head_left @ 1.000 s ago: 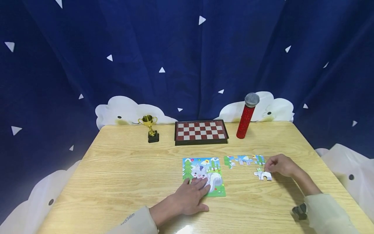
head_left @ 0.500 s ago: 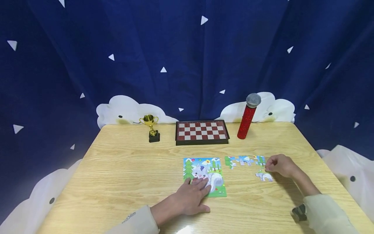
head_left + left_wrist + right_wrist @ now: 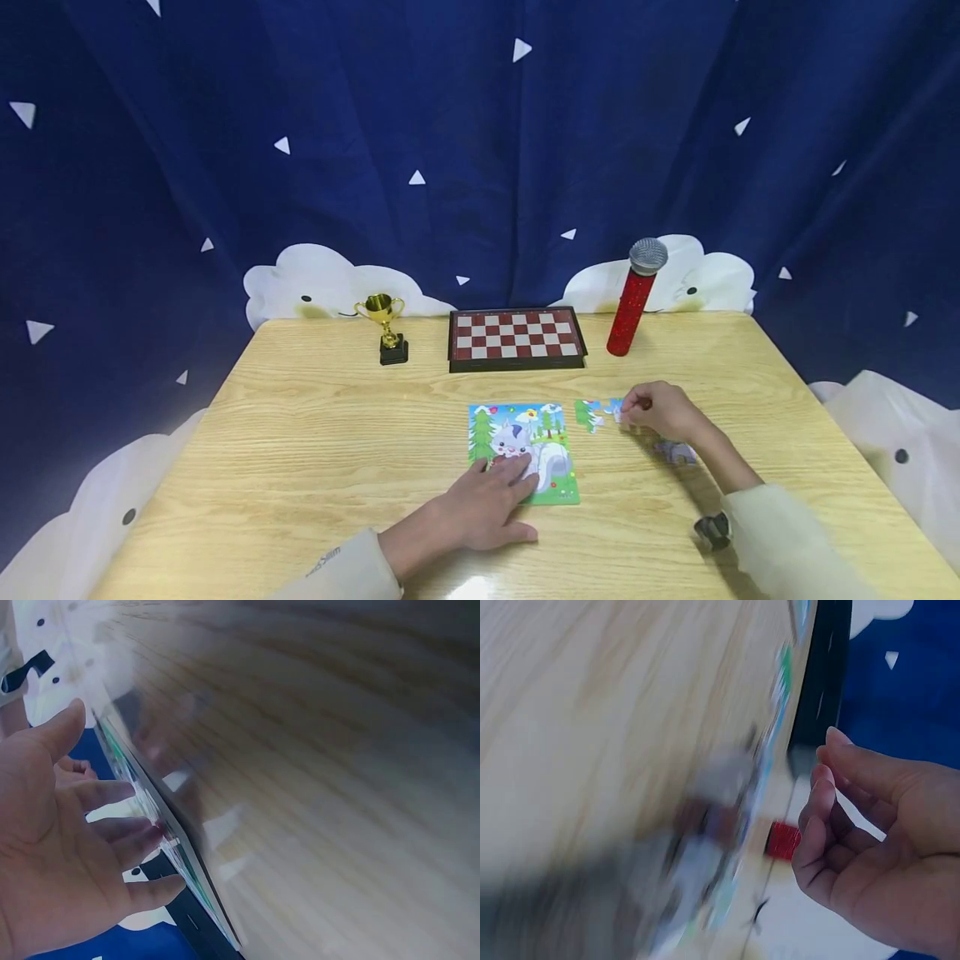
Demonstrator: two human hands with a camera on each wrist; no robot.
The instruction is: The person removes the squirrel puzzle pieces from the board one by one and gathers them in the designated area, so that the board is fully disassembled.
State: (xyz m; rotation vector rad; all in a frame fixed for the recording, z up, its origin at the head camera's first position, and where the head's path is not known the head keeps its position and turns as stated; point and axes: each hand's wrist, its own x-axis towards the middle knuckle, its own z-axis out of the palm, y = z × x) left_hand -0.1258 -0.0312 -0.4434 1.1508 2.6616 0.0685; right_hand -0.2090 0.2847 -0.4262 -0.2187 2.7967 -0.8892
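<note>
In the head view my left hand (image 3: 487,504) rests with spread fingers on the lower part of a squirrel puzzle picture (image 3: 558,462). The left wrist view shows that hand's straight fingertips (image 3: 169,889) against the edge of the puzzle picture. My right hand (image 3: 663,410) hovers over a row of loose puzzle pieces. Its fingers are curled, thumb and index tips close together, and nothing shows between them in the right wrist view. Left of it lie a green tree piece (image 3: 587,414) and a blue piece (image 3: 614,408); a grey-white piece (image 3: 677,452) sits below. The hand hides the row's right end.
Along the back of the wooden table (image 3: 337,433) stand a gold trophy cup (image 3: 382,321), a red-and-white checkered board (image 3: 516,337) and a red microphone (image 3: 632,304). A dark blue curtain (image 3: 450,125) hangs behind them.
My right hand has moved left and slightly back, from beside the lower grey-white piece to over the row of pieces. The left hand stays on the puzzle picture.
</note>
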